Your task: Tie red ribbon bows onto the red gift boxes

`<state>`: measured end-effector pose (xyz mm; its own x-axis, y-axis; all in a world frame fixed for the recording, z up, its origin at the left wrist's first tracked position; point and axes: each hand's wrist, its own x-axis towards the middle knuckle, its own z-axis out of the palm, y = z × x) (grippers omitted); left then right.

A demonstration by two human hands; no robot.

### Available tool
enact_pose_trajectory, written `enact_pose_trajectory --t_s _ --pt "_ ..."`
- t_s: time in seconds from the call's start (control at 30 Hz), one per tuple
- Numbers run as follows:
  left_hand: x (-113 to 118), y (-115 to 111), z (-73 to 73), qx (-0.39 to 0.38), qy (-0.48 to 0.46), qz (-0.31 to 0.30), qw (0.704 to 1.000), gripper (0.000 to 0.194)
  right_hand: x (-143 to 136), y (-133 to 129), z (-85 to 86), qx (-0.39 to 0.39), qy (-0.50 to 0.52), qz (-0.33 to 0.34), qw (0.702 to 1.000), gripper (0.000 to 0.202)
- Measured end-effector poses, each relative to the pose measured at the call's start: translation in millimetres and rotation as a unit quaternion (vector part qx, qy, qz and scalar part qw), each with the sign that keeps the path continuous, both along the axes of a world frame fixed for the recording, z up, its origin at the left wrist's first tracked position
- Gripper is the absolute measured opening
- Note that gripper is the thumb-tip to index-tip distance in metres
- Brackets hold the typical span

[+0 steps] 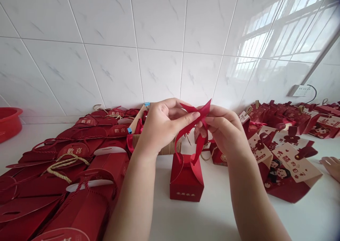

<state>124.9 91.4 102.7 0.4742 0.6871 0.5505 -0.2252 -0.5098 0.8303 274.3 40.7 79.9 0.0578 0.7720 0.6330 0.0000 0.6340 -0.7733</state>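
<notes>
Both hands, the left hand [162, 126] and right hand [225, 129], pinch the red ribbon [198, 127] in a clenched grip above the small red box [186, 179], which stands on the white surface [217, 209] at 6 o'clock of them.

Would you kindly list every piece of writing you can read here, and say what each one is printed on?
"歡喜": gold characters on the flat red bags at left, repeated on several.
Small red box under the ribbon: a gold line along its front, too small to read.
Beige tag cards at right: red characters, tilted and blurred, not readable.
Nothing else is legible.
</notes>
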Motion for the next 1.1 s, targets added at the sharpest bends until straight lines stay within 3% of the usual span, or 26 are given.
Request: enact_pose_trajectory --t_s 0.23,0.43,0.57,0.67,0.77,0.9,1.1 --pt "-0.9 4.4 -2.1 0.022 0.023 -0.012 0.999 0.018 -1.6 3.4 0.0 -0.049 0.025 0.003 0.998 0.019" --pt "-11.3 12.0 -2.0 0.007 0.152 -0.107 0.982 0.023 6.7 9.6 -5.0 -0.016 -0.002 -0.054 0.998 0.02" --pt "-17.9 18.3 -2.3 0.068 0.205 -0.074 0.974 0.026 21.0 5.2 -3.0 0.022 -0.128 -0.073 0.989 0.019" --pt "-20.1 21.8 -3.4 0.083 0.226 -0.05 0.969 0.031 29.6 -0.4 -0.2 0.045 -0.289 -0.095 0.952 0.017" --pt "-19.1 21.4 -3.9 0.08 0.249 -0.018 0.965 0.034 31.6 -3.2 0.1 0.065 -0.385 -0.128 0.912 0.018" --pt "-15.2 18.0 -2.3 0.069 0.26 -0.011 0.963 0.036 28.5 -1.5 -2.9 0.076 -0.416 -0.161 0.892 0.022" --pt "-15.8 17.0 -1.8 0.071 0.238 -0.008 0.969 0.023 24.4 2.9 -5.2 0.089 -0.404 -0.193 0.89 0.021"
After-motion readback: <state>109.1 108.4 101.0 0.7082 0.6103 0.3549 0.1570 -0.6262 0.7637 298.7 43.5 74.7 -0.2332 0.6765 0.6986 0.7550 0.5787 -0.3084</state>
